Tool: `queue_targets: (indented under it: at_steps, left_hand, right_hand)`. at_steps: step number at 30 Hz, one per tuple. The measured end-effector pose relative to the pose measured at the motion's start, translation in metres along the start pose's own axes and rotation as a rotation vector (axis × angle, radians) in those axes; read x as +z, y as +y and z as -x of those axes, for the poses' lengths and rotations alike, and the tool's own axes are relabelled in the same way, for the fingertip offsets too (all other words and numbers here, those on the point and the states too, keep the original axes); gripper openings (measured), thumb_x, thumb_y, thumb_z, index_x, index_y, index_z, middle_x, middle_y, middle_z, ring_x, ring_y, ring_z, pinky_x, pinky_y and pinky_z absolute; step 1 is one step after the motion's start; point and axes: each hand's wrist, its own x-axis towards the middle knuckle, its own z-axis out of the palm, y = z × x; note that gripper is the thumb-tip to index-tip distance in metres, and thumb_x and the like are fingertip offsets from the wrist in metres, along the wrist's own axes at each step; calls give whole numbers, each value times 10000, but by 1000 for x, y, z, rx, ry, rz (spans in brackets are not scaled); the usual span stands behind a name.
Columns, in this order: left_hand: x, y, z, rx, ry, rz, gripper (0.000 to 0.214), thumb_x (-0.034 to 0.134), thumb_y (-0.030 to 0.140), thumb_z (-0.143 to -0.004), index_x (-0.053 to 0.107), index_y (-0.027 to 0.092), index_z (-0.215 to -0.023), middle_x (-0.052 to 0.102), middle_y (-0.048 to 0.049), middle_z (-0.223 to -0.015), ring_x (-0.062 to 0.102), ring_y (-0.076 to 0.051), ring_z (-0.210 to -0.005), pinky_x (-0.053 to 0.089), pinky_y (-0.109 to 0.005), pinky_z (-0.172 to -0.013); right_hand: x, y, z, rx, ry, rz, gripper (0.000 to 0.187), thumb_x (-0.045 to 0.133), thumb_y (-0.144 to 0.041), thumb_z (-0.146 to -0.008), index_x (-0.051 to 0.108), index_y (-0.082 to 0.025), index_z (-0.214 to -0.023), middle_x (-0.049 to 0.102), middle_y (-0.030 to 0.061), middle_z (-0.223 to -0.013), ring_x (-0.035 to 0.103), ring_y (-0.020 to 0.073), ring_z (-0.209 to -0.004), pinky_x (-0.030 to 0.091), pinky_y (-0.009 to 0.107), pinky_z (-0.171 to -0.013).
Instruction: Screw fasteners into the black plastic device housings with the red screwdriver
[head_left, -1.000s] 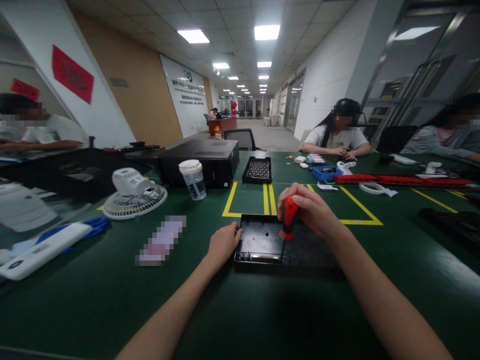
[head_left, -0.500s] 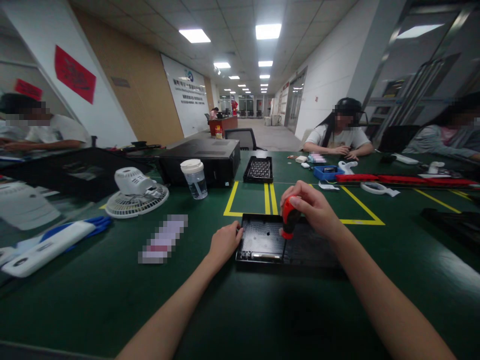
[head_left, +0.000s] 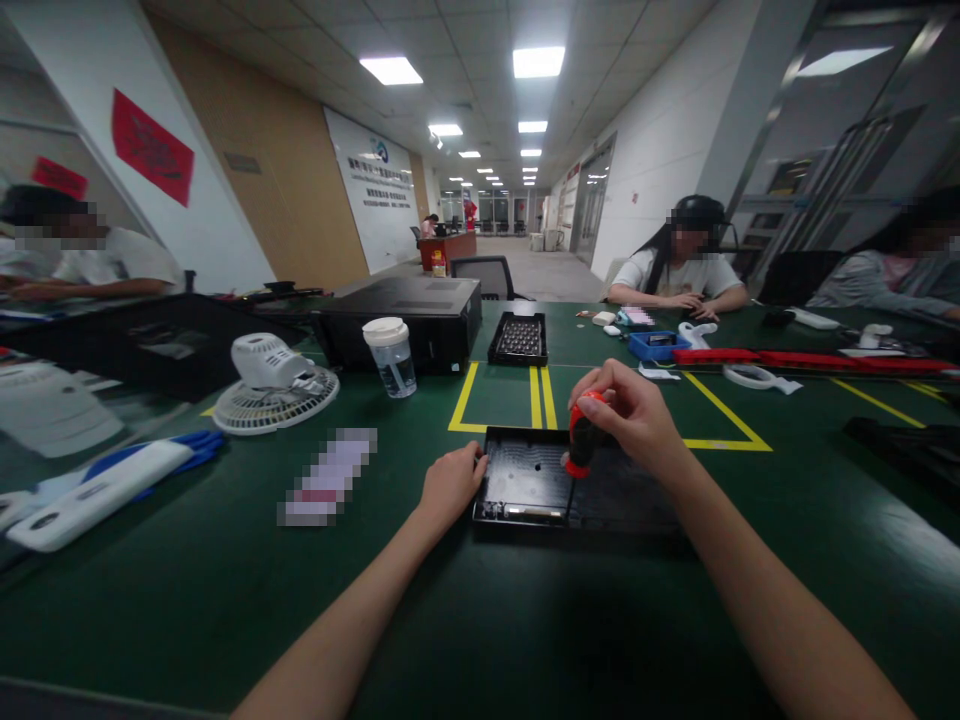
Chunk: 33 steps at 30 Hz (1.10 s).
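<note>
A shallow black plastic panel (head_left: 525, 480) with a raised rim lies flat on the green table. At its left edge, my left hand (head_left: 453, 482) grips the rim, fingers curled against it. My right hand (head_left: 628, 405) is closed round the top of a red and black screwdriver (head_left: 580, 440). The screwdriver stands nearly upright, its shaft pointing down to the panel's near side, right of a shiny metal strip (head_left: 534, 512). Whether the tip sits in a screw is too small to tell. My right hand and forearm cover the panel's far right part.
Beyond the panel are yellow tape lines (head_left: 550, 398) and a black tray of small parts (head_left: 518, 339). A lidded cup (head_left: 390, 358), a white fan (head_left: 276, 385) and a large black case (head_left: 405, 310) stand left. A blue box (head_left: 657, 346) is right. Co-workers sit across the table.
Almost nothing differs. My right hand and the screwdriver have shifted very slightly; my left hand stays on the panel's edge.
</note>
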Motion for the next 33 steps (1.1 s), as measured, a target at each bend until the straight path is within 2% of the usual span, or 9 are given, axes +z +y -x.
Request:
queue_targets:
  at_steps: [9,16,21,28,33]
  left_hand:
    - [5,-4,-2,22,20,-6,302,331,426,-874,539,228,-965,655,-56,-881,615,-183,-813,434,-265,-682]
    - [4,-4,-2,10,15,0,296,342,425,-871,541,229,-970,655,-57,-898,614,-186,-832,434,-263,-692]
    - [5,-5,-2,28,25,6,288,344,421,-871,539,230,-961,656,-53,-885,614,-182,-811,431,-259,-676]
    - [7,-7,-2,53,44,7,288,331,420,-873,532,228,-944,653,-47,-857,613,-183,-785,425,-257,-638]
    - [8,-6,-3,43,37,4,291,328,423,-873,531,228,-951,652,-49,-871,612,-179,-798,422,-256,-649]
  right_hand:
    - [8,-3,4,-88,177,235,218,627,-251,-725,433,-179,-655,541,-1,-697,498,86,-547,407,198,-469]
    - [12,2,6,-139,301,287,235,620,-246,-724,408,-189,-639,548,2,-690,506,103,-563,409,220,-478]
    - [16,3,7,-156,340,272,223,613,-226,-732,408,-191,-649,547,4,-684,516,110,-579,420,236,-508]
    - [21,7,7,-141,387,144,218,579,-214,-754,368,-205,-696,498,-22,-674,466,91,-547,352,207,-441]
    - [26,10,7,-157,443,37,207,548,-200,-764,348,-213,-712,438,-37,-640,446,90,-543,355,217,-469]
